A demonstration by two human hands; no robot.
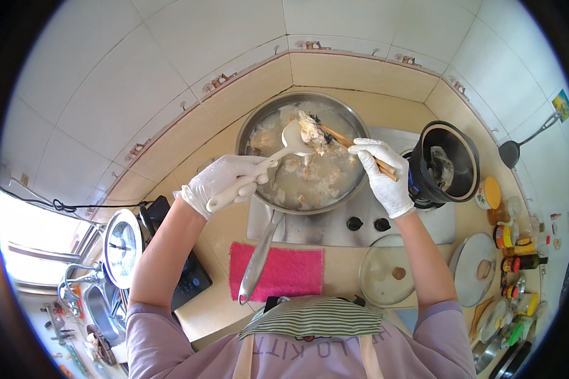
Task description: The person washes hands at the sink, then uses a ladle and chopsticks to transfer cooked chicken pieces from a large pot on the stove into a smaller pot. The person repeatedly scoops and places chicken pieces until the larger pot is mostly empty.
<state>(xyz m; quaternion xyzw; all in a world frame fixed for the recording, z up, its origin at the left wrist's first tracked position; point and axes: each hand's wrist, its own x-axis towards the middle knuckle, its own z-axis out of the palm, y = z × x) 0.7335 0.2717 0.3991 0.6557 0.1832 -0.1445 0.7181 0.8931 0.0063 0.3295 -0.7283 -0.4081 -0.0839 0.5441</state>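
Observation:
My left hand, in a white glove, is closed around the handle of a pale ladle. My right hand, gloved too, grips wooden chopsticks. Between the chopstick tips and the ladle's bowl, a chunk of pale meat with dark bits is held above a wide steel pan. Cloudy liquid with several pieces of meat and foam fills the pan. Right of it, a dark pot stands tilted on the other burner, with a dark and pale piece of food inside.
The pan's steel handle reaches over a pink cloth towards me. A glass lid lies on the front counter beside a second lid. Jars and bottles line the right side. An induction cooker and a sink are at left.

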